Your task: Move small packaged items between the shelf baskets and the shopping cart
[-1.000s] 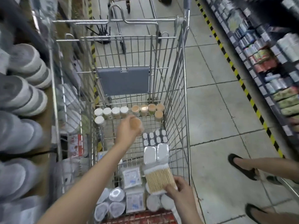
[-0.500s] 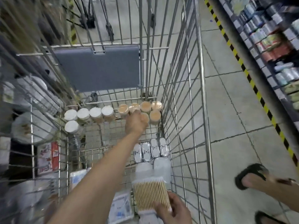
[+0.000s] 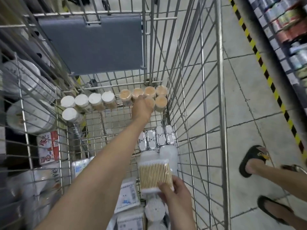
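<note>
I look down into a wire shopping cart [image 3: 221, 100]. My left hand [image 3: 143, 107] reaches to the far end of the cart floor and is closed around an orange-lidded round jar [image 3: 149, 102], set among other orange-lidded jars [image 3: 160, 101]. A row of white-lidded jars [image 3: 95, 99] stands to their left. My right hand [image 3: 174, 195] holds a flat clear box of wooden cotton swabs [image 3: 154, 175] above the cart's near end. Foil-topped packs [image 3: 156, 138] and flat white packets [image 3: 127, 198] lie on the cart floor below.
The cart's grey child-seat flap [image 3: 91, 45] hangs at the far end. Shelf baskets with stacked white packages [image 3: 29, 117] line the left. A product shelf [image 3: 285, 22] runs along the right, behind a yellow-black floor stripe [image 3: 265, 70]. Another person's sandalled feet [image 3: 254, 160] stand right of the cart.
My left hand has carried the orange-lidded jar forward and down to the group of jars at the cart's far end. The view has moved closer in over the cart.
</note>
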Available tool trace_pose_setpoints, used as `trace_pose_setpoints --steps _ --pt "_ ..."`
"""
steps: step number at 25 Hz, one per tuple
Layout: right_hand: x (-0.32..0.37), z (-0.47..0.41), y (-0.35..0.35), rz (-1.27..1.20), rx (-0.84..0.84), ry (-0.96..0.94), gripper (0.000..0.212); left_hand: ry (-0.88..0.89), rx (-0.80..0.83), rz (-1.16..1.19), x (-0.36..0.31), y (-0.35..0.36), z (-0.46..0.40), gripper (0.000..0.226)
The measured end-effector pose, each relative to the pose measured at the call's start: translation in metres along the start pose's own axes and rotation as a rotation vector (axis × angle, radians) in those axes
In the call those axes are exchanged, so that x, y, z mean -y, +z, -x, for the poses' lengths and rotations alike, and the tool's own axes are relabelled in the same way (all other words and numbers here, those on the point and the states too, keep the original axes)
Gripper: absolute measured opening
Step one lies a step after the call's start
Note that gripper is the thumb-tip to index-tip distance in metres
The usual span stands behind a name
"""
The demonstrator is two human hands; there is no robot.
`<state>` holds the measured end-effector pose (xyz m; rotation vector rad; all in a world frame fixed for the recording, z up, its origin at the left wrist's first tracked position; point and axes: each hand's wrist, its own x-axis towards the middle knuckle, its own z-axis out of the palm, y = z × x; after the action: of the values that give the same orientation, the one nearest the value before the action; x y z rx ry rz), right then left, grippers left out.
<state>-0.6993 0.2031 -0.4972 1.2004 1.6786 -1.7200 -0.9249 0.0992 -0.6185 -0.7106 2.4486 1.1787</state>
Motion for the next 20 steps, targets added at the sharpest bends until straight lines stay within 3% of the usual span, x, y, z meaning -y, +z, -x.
trace_pose_setpoints --steps 5,10,15,20 --pt "0.008 -0.006 0.007 -0.003 0.026 0.008 0.011 -0.011 0.098 0.155 0.008 -0.004 0.004 0.033" --pt "0.018 -0.006 0.006 -0.032 0.007 0.024 0.012 -0.032 0.250 0.196 0.014 -0.012 0.005 0.054" --pt "0.021 0.009 0.001 0.017 0.034 0.015 0.013 -0.081 0.206 0.114 0.030 -0.061 0.052 0.036" --pt "0.006 0.025 0.001 0.156 0.085 -0.011 0.028 -0.053 0.138 0.032 0.081 -0.143 0.174 0.030"
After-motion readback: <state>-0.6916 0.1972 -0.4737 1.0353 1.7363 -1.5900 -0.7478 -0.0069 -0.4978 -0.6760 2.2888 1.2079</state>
